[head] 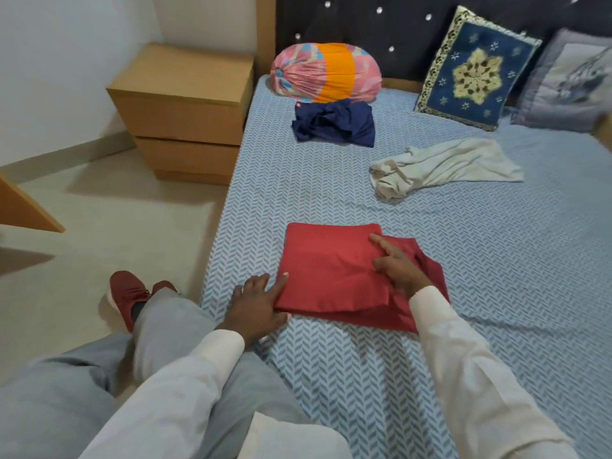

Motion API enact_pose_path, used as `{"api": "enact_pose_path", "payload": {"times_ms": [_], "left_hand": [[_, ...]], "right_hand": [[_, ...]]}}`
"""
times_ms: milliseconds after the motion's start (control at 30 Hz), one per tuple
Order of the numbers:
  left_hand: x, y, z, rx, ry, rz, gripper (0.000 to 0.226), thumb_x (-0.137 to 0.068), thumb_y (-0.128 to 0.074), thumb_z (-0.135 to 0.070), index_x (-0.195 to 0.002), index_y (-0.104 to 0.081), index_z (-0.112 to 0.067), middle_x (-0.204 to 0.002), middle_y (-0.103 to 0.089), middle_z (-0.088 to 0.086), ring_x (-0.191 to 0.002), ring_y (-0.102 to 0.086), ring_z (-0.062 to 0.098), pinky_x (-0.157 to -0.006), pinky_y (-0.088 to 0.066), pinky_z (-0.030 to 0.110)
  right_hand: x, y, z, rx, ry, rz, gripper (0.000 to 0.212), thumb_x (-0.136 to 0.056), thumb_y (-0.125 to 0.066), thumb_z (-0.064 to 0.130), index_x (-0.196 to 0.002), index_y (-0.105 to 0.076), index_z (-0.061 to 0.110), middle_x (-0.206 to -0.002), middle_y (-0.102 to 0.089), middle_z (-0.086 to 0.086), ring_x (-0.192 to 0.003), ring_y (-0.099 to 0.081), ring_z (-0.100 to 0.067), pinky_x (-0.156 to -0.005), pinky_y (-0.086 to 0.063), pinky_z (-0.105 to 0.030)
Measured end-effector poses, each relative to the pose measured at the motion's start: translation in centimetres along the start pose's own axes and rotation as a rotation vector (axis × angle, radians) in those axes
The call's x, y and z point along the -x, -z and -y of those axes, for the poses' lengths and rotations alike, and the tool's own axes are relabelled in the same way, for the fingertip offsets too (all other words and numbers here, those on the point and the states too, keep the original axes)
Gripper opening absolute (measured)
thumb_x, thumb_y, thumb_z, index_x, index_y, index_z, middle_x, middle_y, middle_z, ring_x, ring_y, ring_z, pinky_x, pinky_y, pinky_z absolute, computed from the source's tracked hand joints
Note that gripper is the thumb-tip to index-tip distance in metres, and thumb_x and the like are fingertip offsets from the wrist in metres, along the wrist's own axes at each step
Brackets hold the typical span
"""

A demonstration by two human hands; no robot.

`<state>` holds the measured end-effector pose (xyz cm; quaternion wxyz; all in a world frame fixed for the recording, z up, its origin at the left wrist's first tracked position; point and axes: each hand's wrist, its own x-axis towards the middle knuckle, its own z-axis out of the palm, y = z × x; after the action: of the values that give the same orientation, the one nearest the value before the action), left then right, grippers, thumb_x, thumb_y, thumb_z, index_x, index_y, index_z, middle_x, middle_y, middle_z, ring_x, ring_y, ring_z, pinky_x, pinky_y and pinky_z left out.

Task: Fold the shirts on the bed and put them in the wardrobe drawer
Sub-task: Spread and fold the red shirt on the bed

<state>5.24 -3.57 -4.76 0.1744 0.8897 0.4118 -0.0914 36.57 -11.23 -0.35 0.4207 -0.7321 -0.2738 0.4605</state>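
Red shirt (pixel 331 270) lies nearly folded near the edge of the bed (pixel 496 260). Left hand (pixel 258 303) touches its left hem with straight fingers; right hand (pixel 397 270) presses on top, gripping nothing. Soft, light, limp: probably best lifted from beneath both sides

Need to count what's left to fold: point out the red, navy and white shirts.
red shirt (pixel 331 270), head view: its folded top layer.
navy shirt (pixel 334 125), head view: centre of the heap.
white shirt (pixel 443 167), head view: middle of the cloth.
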Motion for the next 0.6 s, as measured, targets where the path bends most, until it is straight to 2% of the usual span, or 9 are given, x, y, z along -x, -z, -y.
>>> {"api": "enact_pose_path", "payload": {"times_ms": [100, 300, 367, 467, 567, 600], "left_hand": [[-0.2, -0.1, -1.1, -0.019, -0.017, -0.022, 0.081, -0.086, -0.052, -0.055, -0.155, -0.012, -0.036, -0.157, -0.023, 0.009, -0.143, -0.021, 0.029, -0.115, -0.019, 0.049], [-0.6, -0.3, -3.7, -0.043, -0.090, -0.042, 0.075, -0.089, -0.050, -0.051, -0.154, -0.017, -0.034, -0.152, -0.030, 0.007, -0.136, -0.029, 0.028, -0.111, -0.025, 0.045], [-0.5, -0.5, -4.4, -0.047, -0.114, -0.036, 0.074, -0.088, -0.048, -0.050, -0.154, -0.017, -0.035, -0.150, -0.031, 0.006, -0.133, -0.031, 0.027, -0.109, -0.027, 0.043], [-0.5, -0.8, -5.0, -0.063, -0.134, -0.050, 0.071, -0.089, -0.047, -0.048, -0.153, -0.020, -0.035, -0.146, -0.035, 0.005, -0.128, -0.034, 0.026, -0.105, -0.029, 0.042], [-0.5, -0.9, -5.0, -0.015, -0.150, -0.086, 0.067, -0.091, -0.050, -0.044, -0.152, -0.026, -0.032, -0.138, -0.042, 0.004, -0.120, -0.039, 0.024, -0.101, -0.035, 0.037], [-0.4, -0.9, -5.0, 0.022, -0.149, -0.091, 0.065, -0.092, -0.051, -0.042, -0.152, -0.028, -0.031, -0.135, -0.044, 0.004, -0.117, -0.041, 0.023, -0.099, -0.037, 0.034]], "right_hand": [[0.6, 3.2, -0.2, -0.015, -0.079, -0.041, 0.074, -0.080, -0.041, -0.015, -0.144, -0.047, 0.021, -0.117, -0.056, -0.006, -0.047, -0.051, 0.001, -0.042, -0.040, -0.014], [0.6, 7.3, -0.4, 0.044, -0.130, -0.113, 0.074, -0.078, -0.042, -0.014, -0.142, -0.051, 0.021, -0.101, -0.060, -0.001, -0.055, -0.046, -0.010, -0.045, -0.036, -0.019], [0.7, 8.1, -0.7, 0.054, -0.146, -0.129, 0.074, -0.076, -0.043, -0.012, -0.141, -0.052, 0.023, -0.113, -0.062, -0.006, -0.062, -0.048, -0.014, -0.051, -0.036, -0.023], [0.5, 8.6, -1.4, 0.131, -0.138, -0.089, 0.076, -0.074, -0.047, -0.010, -0.141, -0.051, 0.025, -0.140, -0.050, -0.007, -0.087, -0.055, -0.015, -0.061, -0.044, -0.022], [1.0, 8.4, -1.3, 0.111, -0.122, -0.100, 0.075, -0.079, -0.052, -0.008, -0.146, -0.045, 0.024, -0.138, -0.050, -0.002, -0.088, -0.056, -0.013, -0.063, -0.047, -0.019], [1.3, 8.5, -1.3, 0.118, -0.110, -0.097, 0.076, -0.081, -0.056, -0.006, -0.149, -0.040, 0.025, -0.139, -0.047, 0.003, -0.099, -0.056, -0.013, -0.068, -0.047, -0.020]]}}
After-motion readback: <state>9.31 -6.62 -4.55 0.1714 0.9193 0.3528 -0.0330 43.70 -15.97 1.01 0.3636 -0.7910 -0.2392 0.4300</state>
